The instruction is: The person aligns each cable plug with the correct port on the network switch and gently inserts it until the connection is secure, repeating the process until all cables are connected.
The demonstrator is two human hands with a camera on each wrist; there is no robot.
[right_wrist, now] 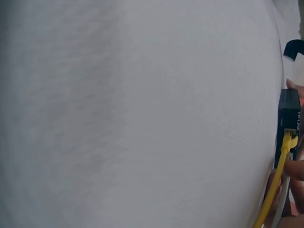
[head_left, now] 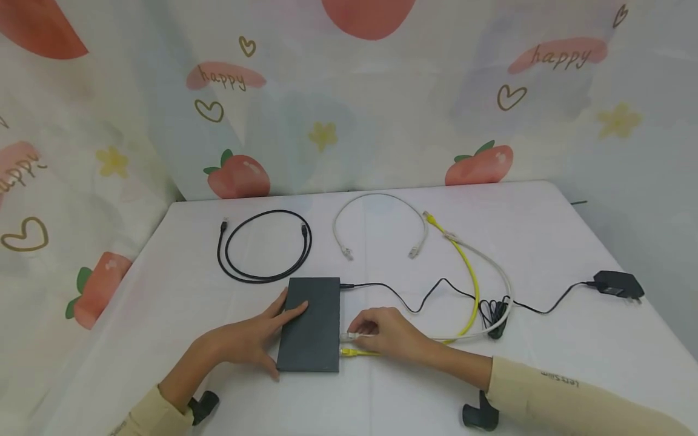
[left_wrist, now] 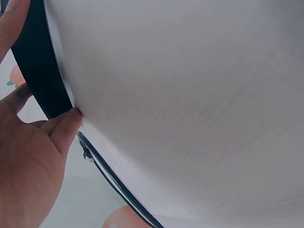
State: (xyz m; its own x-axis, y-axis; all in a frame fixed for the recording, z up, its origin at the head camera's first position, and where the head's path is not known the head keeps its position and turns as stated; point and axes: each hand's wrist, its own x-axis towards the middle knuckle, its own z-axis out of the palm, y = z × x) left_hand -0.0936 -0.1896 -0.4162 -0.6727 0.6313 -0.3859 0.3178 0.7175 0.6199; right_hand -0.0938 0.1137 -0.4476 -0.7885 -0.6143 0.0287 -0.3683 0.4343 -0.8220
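A flat black TP-Link network switch (head_left: 311, 333) lies on the white table with ports along its right side. Against its left side, my left hand (head_left: 248, 339) is spread, with one fingertip on the top face and the thumb at the near left corner. In the left wrist view, the fingers (left_wrist: 66, 128) touch the switch's edge. My right hand (head_left: 395, 333) pinches the plug end of a white Ethernet cable (head_left: 349, 336) right at the switch's right side. Just nearer, a yellow Ethernet cable's plug (right_wrist: 287, 140) sits in a port.
A coiled black cable (head_left: 267, 280) and a short white cable (head_left: 376, 194) lie farther back. The switch's power cord leads right past a tied bundle (head_left: 495, 318) to a black adapter (head_left: 618, 283). The yellow and white cables cross on the right. A patterned curtain (head_left: 382, 121) hangs behind.
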